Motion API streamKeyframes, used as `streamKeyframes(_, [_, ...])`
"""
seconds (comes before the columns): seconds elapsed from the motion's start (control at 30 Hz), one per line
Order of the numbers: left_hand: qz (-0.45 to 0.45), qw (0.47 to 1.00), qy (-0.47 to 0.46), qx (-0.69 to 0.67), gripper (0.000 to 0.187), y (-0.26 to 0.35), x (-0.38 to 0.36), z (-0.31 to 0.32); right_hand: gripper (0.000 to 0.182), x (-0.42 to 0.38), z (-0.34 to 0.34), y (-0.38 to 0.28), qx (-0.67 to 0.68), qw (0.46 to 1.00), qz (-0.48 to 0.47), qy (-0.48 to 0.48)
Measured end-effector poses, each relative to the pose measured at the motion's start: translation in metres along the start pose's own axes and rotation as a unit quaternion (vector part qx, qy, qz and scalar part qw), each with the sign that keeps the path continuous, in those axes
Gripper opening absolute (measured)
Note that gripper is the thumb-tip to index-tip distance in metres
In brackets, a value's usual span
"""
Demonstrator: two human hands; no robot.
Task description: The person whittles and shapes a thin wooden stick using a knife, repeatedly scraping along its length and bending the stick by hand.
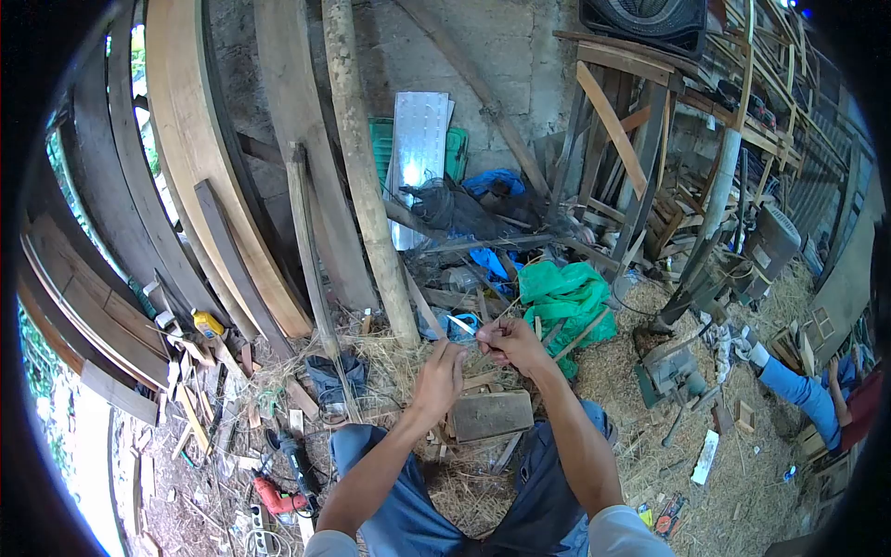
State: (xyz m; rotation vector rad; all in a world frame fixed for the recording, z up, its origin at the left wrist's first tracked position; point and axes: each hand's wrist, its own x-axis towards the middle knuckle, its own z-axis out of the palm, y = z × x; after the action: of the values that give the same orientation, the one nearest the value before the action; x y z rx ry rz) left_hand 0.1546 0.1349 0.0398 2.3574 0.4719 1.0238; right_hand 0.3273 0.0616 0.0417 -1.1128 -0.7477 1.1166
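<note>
Both hands are held up near each other above my knees. My left hand (438, 369) has its fingers pressed together around the lower end of a thin wooden strip (424, 309). A pinch closes my right hand (509, 343) beside a small pale piece (461, 325) that points up and left; whether its fingers hold it is too small to tell. Below the hands, between my knees, lies a wooden block (492, 415). A green plastic sheet (566, 292) is just beyond my right hand.
Long boards (306, 158) and a pole (357, 167) lean at the wall. A red power tool (277, 497) lies at the lower left, a metal machine (673, 371) at the right. Another person's blue-clad leg (798, 395) shows at the far right. Shavings cover the ground.
</note>
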Motion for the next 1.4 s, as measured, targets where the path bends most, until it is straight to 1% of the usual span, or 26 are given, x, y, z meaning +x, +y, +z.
streamKeyframes(0.1, [-0.007,1.000,-0.008,0.012,0.009,-0.001,-0.001,-0.001,0.013,-0.002,0.003,0.000,-0.003,1.000,0.000,0.020])
streamKeyframes(0.17, [-0.023,1.000,0.005,-0.007,0.007,-0.004,-0.006,-0.002,0.014,-0.002,0.002,-0.002,-0.046,0.998,0.012,0.036])
streamKeyframes(0.2, [-0.039,0.999,0.012,-0.025,0.005,-0.005,-0.008,-0.004,0.017,0.005,-0.016,0.005,-0.095,0.985,-0.051,0.133])
streamKeyframes(0.23, [-0.041,0.999,0.017,-0.027,0.005,-0.005,-0.008,-0.009,0.020,0.011,-0.048,0.010,-0.145,0.956,-0.113,0.227])
streamKeyframes(0.3, [-0.035,0.998,0.051,0.004,0.004,-0.010,-0.014,-0.035,0.020,0.008,-0.122,-0.004,0.058,0.960,-0.152,0.227])
streamKeyframes(0.37, [-0.032,0.998,0.051,0.014,0.004,-0.021,-0.013,-0.044,0.017,-0.006,-0.132,-0.009,0.068,0.945,-0.170,0.269])
streamKeyframes(0.4, [-0.030,0.999,0.038,0.015,0.004,-0.024,-0.010,-0.042,0.017,-0.005,-0.124,-0.015,0.062,0.947,-0.174,0.264])
streamKeyframes(0.47, [-0.035,0.999,0.033,0.018,0.004,-0.029,-0.008,-0.035,0.018,-0.009,-0.091,-0.012,0.069,0.953,-0.107,0.274])
streamKeyframes(0.53, [-0.041,0.999,0.023,0.026,0.003,-0.028,-0.009,-0.030,0.020,-0.008,-0.057,-0.011,0.051,0.969,-0.088,0.224])
streamKeyframes(0.6, [-0.011,0.998,0.054,0.000,0.003,-0.024,-0.006,-0.026,0.021,-0.007,-0.020,-0.004,0.003,0.987,-0.059,0.148])
streamKeyframes(0.67, [-0.002,0.999,0.051,-0.002,0.004,-0.022,-0.004,-0.018,0.021,-0.010,0.014,0.001,0.022,0.997,-0.031,0.062])
streamKeyframes(0.7, [0.003,0.999,0.051,-0.004,0.004,-0.022,-0.003,-0.015,0.021,-0.007,0.023,0.007,0.025,0.997,-0.033,0.064])
streamKeyframes(0.73, [0.004,0.999,0.048,-0.004,0.004,-0.022,-0.003,-0.013,0.021,-0.005,0.029,0.013,0.058,0.997,-0.017,0.042])
streamKeyframes(0.77, [0.023,0.998,0.050,-0.003,0.005,-0.022,-0.003,-0.010,0.020,-0.004,0.031,0.016,0.089,0.996,0.000,0.021])
streamKeyframes(0.8, [0.042,0.998,0.050,-0.002,0.006,-0.020,-0.003,-0.010,0.018,-0.002,0.030,0.016,0.089,0.995,0.018,0.044])
streamKeyframes(0.83, [0.040,0.998,0.047,-0.002,0.006,-0.019,-0.004,-0.010,0.018,-0.001,0.026,0.016,0.091,0.995,0.020,0.045])
streamKeyframes(0.9, [0.029,0.999,0.016,-0.003,0.008,-0.016,-0.006,-0.012,0.018,0.000,0.017,0.011,0.079,0.994,0.064,0.028])
streamKeyframes(0.97, [0.023,1.000,0.004,0.000,0.009,-0.013,-0.009,-0.012,0.019,-0.001,0.012,0.005,0.064,0.995,0.062,0.037])
streamKeyframes(1.03, [0.021,1.000,-0.013,0.005,0.010,-0.012,-0.010,-0.013,0.018,-0.001,0.005,0.004,0.021,0.997,0.068,0.030])
streamKeyframes(1.13, [0.024,1.000,-0.013,0.008,0.012,-0.010,-0.012,-0.016,0.017,0.000,-0.007,0.004,0.024,0.997,0.063,0.032])
streamKeyframes(1.2, [0.035,0.998,-0.023,0.047,0.014,-0.007,-0.012,-0.018,0.019,-0.002,-0.009,-0.001,0.020,0.998,0.060,0.028])
streamKeyframes(1.23, [0.035,0.998,-0.021,0.046,0.014,-0.009,-0.013,-0.018,0.019,0.003,-0.019,0.003,0.018,0.998,0.061,0.027])
streamKeyframes(1.3, [0.034,0.999,-0.017,0.029,0.015,-0.014,-0.016,-0.020,0.019,0.014,-0.052,0.016,0.014,0.994,0.025,0.104])
streamKeyframes(1.37, [0.029,0.999,-0.008,0.036,0.011,-0.013,-0.018,-0.039,0.017,0.013,-0.083,0.009,0.004,0.969,-0.064,0.240])
streamKeyframes(1.4, [0.025,0.999,0.004,0.042,0.008,-0.013,-0.016,-0.047,0.018,0.004,-0.103,-0.004,0.015,0.962,-0.085,0.259])
